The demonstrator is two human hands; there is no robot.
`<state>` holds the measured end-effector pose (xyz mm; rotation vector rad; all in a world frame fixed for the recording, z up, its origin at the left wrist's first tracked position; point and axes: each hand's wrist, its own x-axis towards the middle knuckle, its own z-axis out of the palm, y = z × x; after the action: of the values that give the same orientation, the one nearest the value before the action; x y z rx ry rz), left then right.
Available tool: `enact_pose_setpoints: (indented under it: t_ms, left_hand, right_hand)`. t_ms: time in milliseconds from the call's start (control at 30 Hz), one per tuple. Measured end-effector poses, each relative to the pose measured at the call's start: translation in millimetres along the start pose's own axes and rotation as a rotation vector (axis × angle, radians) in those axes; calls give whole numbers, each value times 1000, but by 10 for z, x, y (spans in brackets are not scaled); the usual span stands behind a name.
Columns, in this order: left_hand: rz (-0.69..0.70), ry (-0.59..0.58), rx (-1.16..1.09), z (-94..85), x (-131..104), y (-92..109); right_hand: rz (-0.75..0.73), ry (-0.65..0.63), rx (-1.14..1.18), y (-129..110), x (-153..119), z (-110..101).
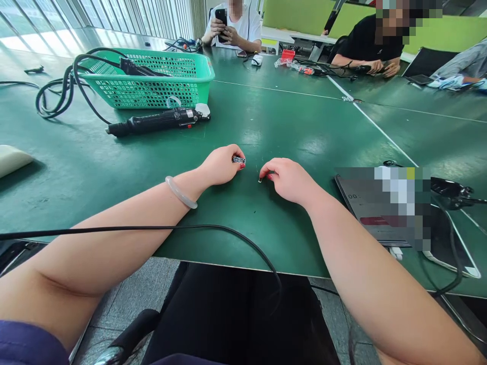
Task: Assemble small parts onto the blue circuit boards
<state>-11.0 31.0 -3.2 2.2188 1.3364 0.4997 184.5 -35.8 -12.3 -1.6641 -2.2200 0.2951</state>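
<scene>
Near the middle of the green table (228,208), my left hand (223,165) is closed around a small dark piece with silvery edges (238,159). My right hand (285,177) is a little to its right, thumb and forefinger pinched on a tiny metallic piece (259,180) close to the tabletop. The two hands are apart. Beyond my left hand lies a black electric screwdriver (160,121) on its side, in front of a green plastic basket (152,83).
A tablet (380,213) and a phone (452,243) lie at the right. A black cable (133,228) crosses above my left forearm. A whitish object (13,159) is at the left edge. Several people sit across the table, near cables (315,68) and a mouse (257,60).
</scene>
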Motion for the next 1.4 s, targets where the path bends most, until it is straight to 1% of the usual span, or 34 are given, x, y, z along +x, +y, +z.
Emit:
enact_pose_setpoints:
  t_ms: [100, 200, 300, 367, 500, 633, 800, 867, 1067, 1200, 1400]
  left_hand:
    - [8, 3, 1, 4, 5, -7]
    - [4, 6, 3, 8, 4, -6]
    - [2, 3, 3, 6, 1, 2]
    - [4, 0, 6, 1, 0, 8]
    - [-2, -5, 9, -6, -2, 16]
    - [-13, -8, 2, -5, -7, 16]
    - [-7, -11, 1, -4, -9, 16]
    - [-2, -10, 2, -5, -9, 16]
    - [6, -12, -6, 3, -14, 8]
    - [15, -7, -6, 8, -17, 13]
    - [15, -8, -12, 8, -21, 22]
  right_hand:
    - [29, 2, -2, -54, -2, 10]
    - [-8, -14, -21, -81, 3, 29]
    - [-34, -19, -3, -55, -1, 27]
    - [-2, -11, 10, -36, -9, 8]
    - [111, 0, -8, -59, -24, -38]
    - [126, -29, -45, -100, -27, -55]
    - [142, -30, -57, -97, -32, -60]
    - [131, -24, -53, -97, -30, -53]
    - [14, -21, -96, -120, -11, -28]
    - [13, -23, -159, -138, -24, -47]
    - [0, -21, -175, -151, -27, -45]
